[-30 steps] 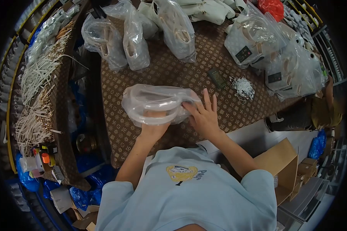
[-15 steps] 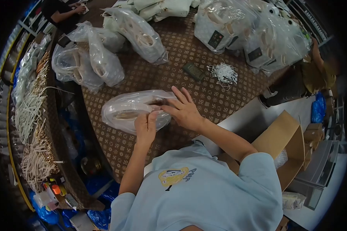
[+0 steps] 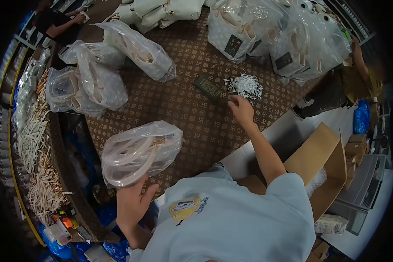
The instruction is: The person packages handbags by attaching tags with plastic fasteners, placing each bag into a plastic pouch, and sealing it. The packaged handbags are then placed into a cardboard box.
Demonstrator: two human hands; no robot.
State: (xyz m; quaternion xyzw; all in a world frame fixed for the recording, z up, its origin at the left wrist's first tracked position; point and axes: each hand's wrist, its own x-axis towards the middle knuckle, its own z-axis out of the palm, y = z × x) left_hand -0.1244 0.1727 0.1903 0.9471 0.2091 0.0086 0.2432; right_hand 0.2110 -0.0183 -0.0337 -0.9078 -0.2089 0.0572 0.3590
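Note:
A white handbag in a clear plastic bag lies on the brown patterned table, its pale handles pointing toward me. At its near edge is my left hand, thumb apart from the fingers; some fingertips are hidden beside the plastic. My right hand is over the table just below a heap of white string loops, fingers apart and slightly curled, with nothing visible in them. Left of that heap lies a small dark stack of cards.
More bagged handbags stand at the left and back right. Straps hang at the far left. An open cardboard box is at my right. One person is back left, another at right.
My hands have parted. My right hand has let go of the bagged handbag and moved right toward the string loops. My left hand and the handbag are nearer me, and the handbag has turned.

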